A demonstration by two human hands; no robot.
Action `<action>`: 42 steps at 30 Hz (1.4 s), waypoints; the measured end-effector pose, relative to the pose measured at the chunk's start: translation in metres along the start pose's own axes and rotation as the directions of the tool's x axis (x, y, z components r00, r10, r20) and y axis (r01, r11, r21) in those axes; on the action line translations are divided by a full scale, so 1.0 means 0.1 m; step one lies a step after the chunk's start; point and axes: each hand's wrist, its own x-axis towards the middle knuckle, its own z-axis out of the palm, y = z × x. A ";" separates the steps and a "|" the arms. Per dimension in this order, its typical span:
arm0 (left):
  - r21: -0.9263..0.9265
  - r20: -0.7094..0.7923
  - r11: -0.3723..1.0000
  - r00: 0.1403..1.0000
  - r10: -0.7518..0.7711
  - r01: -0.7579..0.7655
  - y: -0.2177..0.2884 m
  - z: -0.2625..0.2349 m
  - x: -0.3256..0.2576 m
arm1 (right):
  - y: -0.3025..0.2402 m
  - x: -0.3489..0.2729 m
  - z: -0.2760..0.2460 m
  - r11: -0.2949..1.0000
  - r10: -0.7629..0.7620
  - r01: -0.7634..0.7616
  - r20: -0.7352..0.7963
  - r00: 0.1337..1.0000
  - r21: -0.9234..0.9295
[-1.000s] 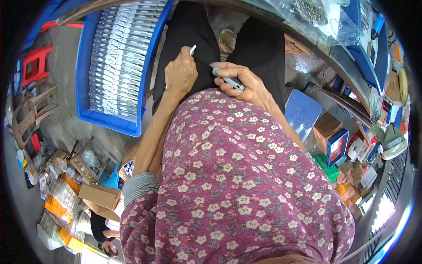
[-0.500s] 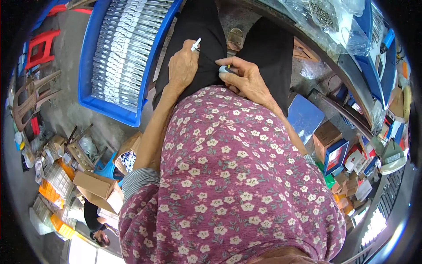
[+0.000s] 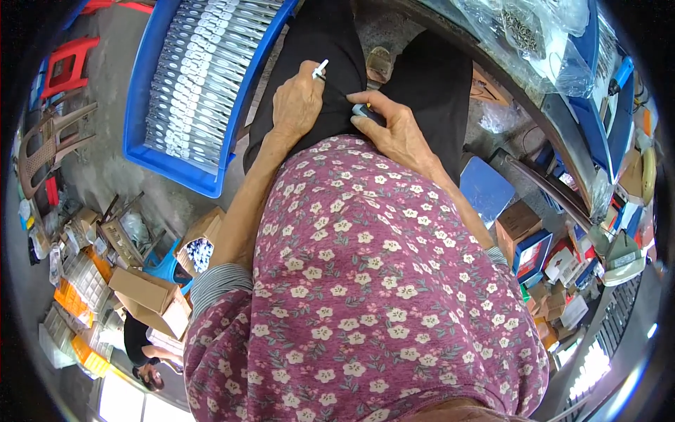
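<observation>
Your left hand (image 3: 297, 105) has its fingers (image 3: 307, 79) closed in a pinch on a small white stick-like piece (image 3: 320, 68), whose tip pokes up and to the right, clear of the grip. Your right hand (image 3: 395, 130) curls its fingers (image 3: 367, 98) shut over a small blue-grey part (image 3: 363, 110), most of which is hidden beneath them. Both hands rest over your lap, on the black trousers (image 3: 330, 42), near each other but apart. The white piece looks light, stiff and thin, likely to slip or roll; hold it low on the shaft, close to the fingertips. How the blue-grey part handles cannot be told. To your left, on the floor, stands a blue tray (image 3: 140, 112) packed with rows of pale flat pieces (image 3: 197, 70). Cardboard boxes (image 3: 151, 299) lie nearer you.
</observation>
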 end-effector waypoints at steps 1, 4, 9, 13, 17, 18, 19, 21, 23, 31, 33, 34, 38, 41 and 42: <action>0.033 -0.010 0.999 1.000 0.012 -0.011 0.02 0.00 0.00 | -0.01 0.00 -0.01 0.987 -0.089 0.089 0.007 0.996 -0.137; 0.124 0.014 0.992 1.000 0.020 -0.022 0.07 -0.02 0.00 | -0.12 0.00 -0.05 0.858 -0.214 0.226 0.079 0.974 -0.461; 0.155 0.028 0.988 0.999 0.020 -0.024 0.18 -0.04 -0.03 | -0.30 -0.04 -0.05 0.448 -0.305 0.374 0.255 0.918 -0.812; 0.130 0.029 0.991 1.000 0.009 -0.012 0.21 0.00 -0.07 | -0.37 -0.09 -0.06 0.470 -0.204 0.316 0.247 0.947 -0.824; 0.154 0.054 0.985 0.996 0.074 -0.082 0.22 0.05 -0.10 | -0.31 -0.11 -0.08 0.691 -0.171 0.219 0.138 0.976 -0.689; 0.146 0.041 0.984 0.995 0.093 -0.098 0.20 0.07 -0.11 | -0.29 -0.10 -0.06 0.692 -0.167 0.218 0.140 0.976 -0.688; 0.144 0.025 0.983 0.994 0.109 -0.111 0.19 0.10 -0.11 | -0.26 -0.10 -0.05 0.760 -0.149 0.182 0.105 0.983 -0.624; 0.143 0.027 0.983 0.993 0.113 -0.116 0.16 0.13 -0.12 | -0.27 -0.09 -0.03 0.821 -0.122 0.139 0.067 0.990 -0.554; 0.141 0.032 0.982 0.992 0.122 -0.125 0.16 0.15 -0.11 | -0.35 -0.07 -0.01 0.894 0.040 -0.019 0.037 0.999 -0.448; 0.175 0.012 0.977 0.993 0.118 -0.118 0.12 0.17 -0.08 | -0.23 -0.01 0.01 0.966 0.252 -0.253 -0.035 0.967 -0.050; 0.186 -0.005 0.975 0.992 0.128 -0.125 0.12 0.18 -0.07 | -0.20 0.02 -0.02 0.840 0.439 -0.434 0.061 0.896 0.327; 0.177 0.004 0.978 0.994 0.110 -0.109 0.11 0.18 -0.07 | -0.22 0.04 -0.02 0.755 0.517 -0.494 0.072 0.853 0.431; 0.191 -0.013 0.977 0.995 0.102 -0.098 0.10 0.19 -0.05 | -0.29 0.07 -0.08 0.483 0.625 -0.591 0.218 0.750 0.646; 0.284 -0.022 0.951 0.991 0.133 -0.121 0.12 0.19 -0.02 | -0.07 0.06 -0.10 0.123 0.544 -0.560 0.416 0.728 0.819; 0.290 -0.023 0.947 0.988 0.153 -0.139 0.12 0.21 0.00 | 0.02 0.06 -0.12 0.017 0.458 -0.561 0.492 0.740 0.828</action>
